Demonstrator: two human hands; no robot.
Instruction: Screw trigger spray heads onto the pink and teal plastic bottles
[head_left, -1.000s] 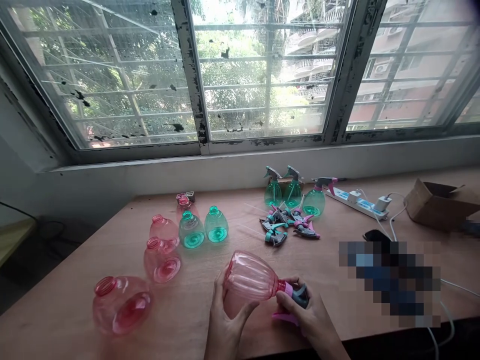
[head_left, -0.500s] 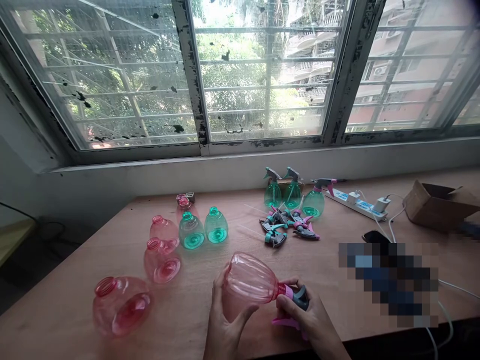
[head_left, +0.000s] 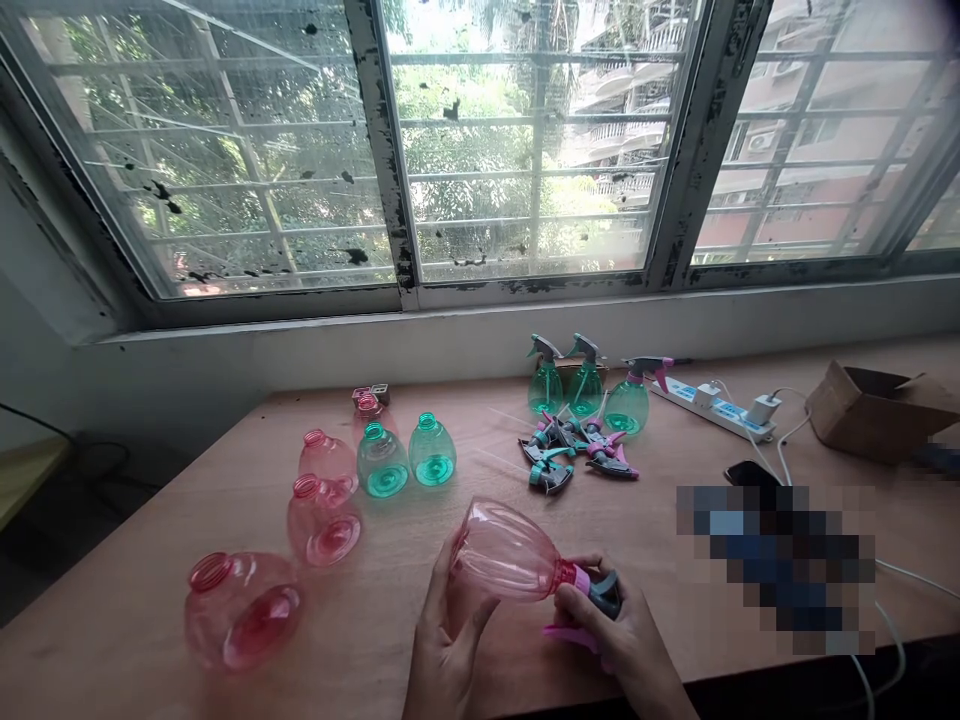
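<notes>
A clear pink plastic bottle (head_left: 504,552) lies on its side above the table's near edge, held between both my hands. My left hand (head_left: 444,650) cups the bottle's wide body from below, thumb up its side. My right hand (head_left: 615,640) is closed on the grey-and-pink trigger spray head (head_left: 592,595) fitted at the bottle's neck, with the pink trigger sticking out under my fingers.
Open pink bottles (head_left: 241,606) and teal bottles (head_left: 384,462) stand at left on the wooden table (head_left: 225,500). Loose spray heads (head_left: 574,450) lie mid-table, with three capped teal sprayers (head_left: 585,385) behind. A power strip (head_left: 712,405), cardboard box (head_left: 874,408) and phone (head_left: 750,472) sit at right.
The pink bottle's body has tipped up a little and turned in my hands. My left-hand fingers have shifted lower on it. Everything else on the table is unmoved.
</notes>
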